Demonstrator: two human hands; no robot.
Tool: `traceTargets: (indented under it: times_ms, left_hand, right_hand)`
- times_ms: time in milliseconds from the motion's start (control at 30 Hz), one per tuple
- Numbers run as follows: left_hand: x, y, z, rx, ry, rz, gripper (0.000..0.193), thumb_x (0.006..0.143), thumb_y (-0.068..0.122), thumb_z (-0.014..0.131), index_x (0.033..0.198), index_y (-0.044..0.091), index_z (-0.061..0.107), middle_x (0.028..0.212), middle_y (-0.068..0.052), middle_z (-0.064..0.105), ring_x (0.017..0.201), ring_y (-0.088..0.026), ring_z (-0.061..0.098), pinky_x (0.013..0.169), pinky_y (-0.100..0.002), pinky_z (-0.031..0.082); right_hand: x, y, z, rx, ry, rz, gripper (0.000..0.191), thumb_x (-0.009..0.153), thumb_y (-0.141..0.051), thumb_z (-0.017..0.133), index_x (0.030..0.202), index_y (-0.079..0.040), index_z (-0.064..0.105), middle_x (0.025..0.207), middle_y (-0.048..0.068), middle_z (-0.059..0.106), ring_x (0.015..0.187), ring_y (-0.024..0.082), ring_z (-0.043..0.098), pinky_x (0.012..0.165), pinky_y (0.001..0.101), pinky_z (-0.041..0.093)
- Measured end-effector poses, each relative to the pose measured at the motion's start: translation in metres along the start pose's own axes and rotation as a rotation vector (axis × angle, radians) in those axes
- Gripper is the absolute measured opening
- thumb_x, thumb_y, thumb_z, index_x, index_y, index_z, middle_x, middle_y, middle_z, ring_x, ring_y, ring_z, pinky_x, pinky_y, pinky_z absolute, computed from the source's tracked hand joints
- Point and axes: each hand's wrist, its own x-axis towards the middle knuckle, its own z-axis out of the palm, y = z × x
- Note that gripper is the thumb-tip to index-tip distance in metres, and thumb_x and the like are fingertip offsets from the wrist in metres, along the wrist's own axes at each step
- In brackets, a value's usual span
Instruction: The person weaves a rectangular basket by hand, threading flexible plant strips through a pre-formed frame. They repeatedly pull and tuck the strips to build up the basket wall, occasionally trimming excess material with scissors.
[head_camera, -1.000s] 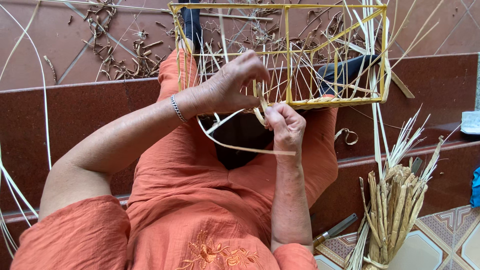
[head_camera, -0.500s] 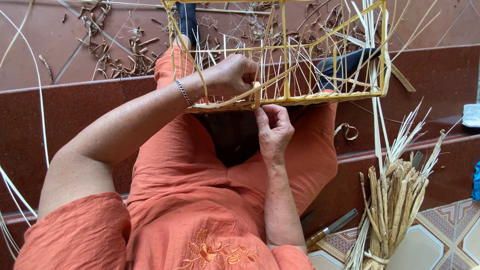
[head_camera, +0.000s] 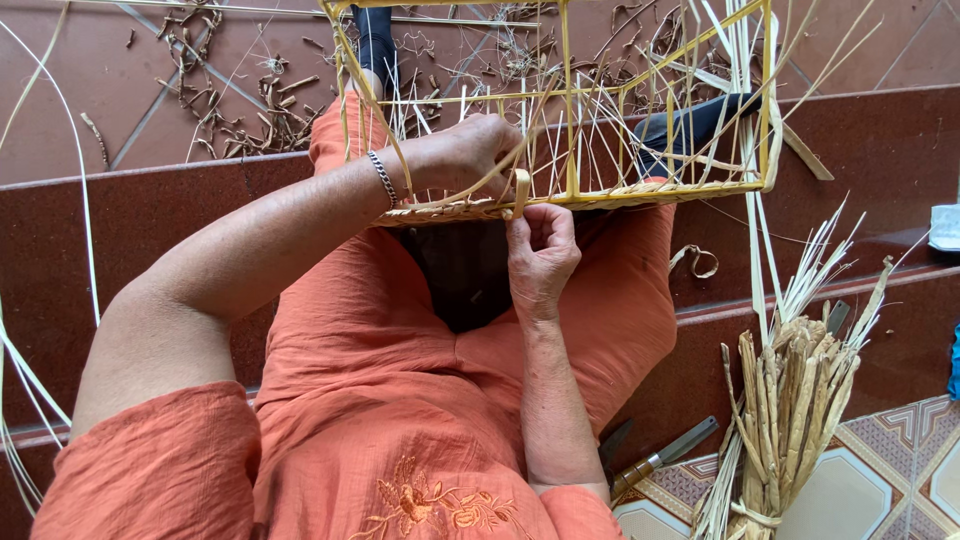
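Pinching a flat straw strip (head_camera: 519, 190) at the yellow wire frame (head_camera: 566, 110) resting on the knees, the right hand (head_camera: 541, 247) holds its grip closed. The left hand (head_camera: 470, 150), just left of it, curls shut around the strip's loop. Only the frame's bottom edge looks woven; its upright strands above remain loose.

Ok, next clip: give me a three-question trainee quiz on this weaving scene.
1. True or false: the right hand pinches a flat strip at the lower edge of the yellow frame.
2. Where is the left hand? A) on the knife B) against the frame's woven edge C) on the floor tiles
3. What stands at lower right, tied at its base?

Key:
1. True.
2. B.
3. A bundle of dry stalks, beside a knife on the tiled floor.
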Motion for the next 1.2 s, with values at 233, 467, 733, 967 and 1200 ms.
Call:
traceTargets:
  times_ms: [233, 467, 733, 967, 1200]
  left_hand:
    - [0.000, -0.009, -0.002, -0.148, -0.085, -0.154, 0.026, 0.084, 0.026, 0.085, 0.086, 0.003, 0.074, 0.068, -0.005, 0.070, 0.058, -0.014, 0.064, 0.050, -0.031, 0.050]
    - [-0.004, -0.002, -0.003, -0.121, -0.023, 0.139, 0.016, 0.080, 0.020, 0.084, 0.085, 0.006, 0.075, 0.071, -0.002, 0.072, 0.063, -0.009, 0.065, 0.052, -0.028, 0.052]
    - [-0.004, -0.010, -0.006, -0.352, -0.210, -0.093, 0.015, 0.085, 0.020, 0.076, 0.095, 0.010, 0.075, 0.083, -0.008, 0.076, 0.067, -0.012, 0.073, 0.061, -0.029, 0.065]
    - [-0.009, -0.009, -0.010, -0.142, -0.250, 0.037, 0.030, 0.083, 0.013, 0.075, 0.113, 0.016, 0.081, 0.092, -0.001, 0.080, 0.076, -0.011, 0.073, 0.063, -0.028, 0.061]
    - [-0.013, 0.006, -0.013, -0.039, -0.249, 0.121, 0.031, 0.072, 0.018, 0.086, 0.101, 0.009, 0.076, 0.087, -0.006, 0.076, 0.074, -0.016, 0.071, 0.060, -0.031, 0.058]
  right_hand:
    - [-0.005, -0.014, 0.001, -0.107, -0.002, -0.109, 0.016, 0.097, -0.012, 0.078, 0.104, -0.003, 0.067, 0.084, -0.004, 0.069, 0.070, 0.000, 0.059, 0.065, 0.0181, 0.051]
    - [-0.001, -0.024, -0.005, -0.475, 0.012, -0.646, 0.013, 0.094, -0.002, 0.074, 0.104, -0.003, 0.066, 0.094, 0.009, 0.070, 0.081, 0.024, 0.070, 0.074, 0.0344, 0.058]
    - [-0.002, 0.027, -0.050, -0.601, -0.178, -0.221, 0.004, 0.079, -0.006, 0.070, 0.080, -0.004, 0.066, 0.071, 0.010, 0.071, 0.061, 0.023, 0.070, 0.060, 0.0343, 0.057]
    - [-0.002, 0.039, -0.079, -0.793, -0.085, 0.041, 0.008, 0.079, -0.008, 0.073, 0.081, -0.003, 0.068, 0.075, 0.013, 0.074, 0.064, 0.026, 0.071, 0.064, 0.0372, 0.057]
    - [-0.004, -0.016, -0.057, -0.318, -0.213, -0.013, 0.018, 0.087, -0.008, 0.071, 0.105, -0.004, 0.070, 0.102, 0.010, 0.072, 0.086, 0.016, 0.067, 0.075, 0.0309, 0.054]
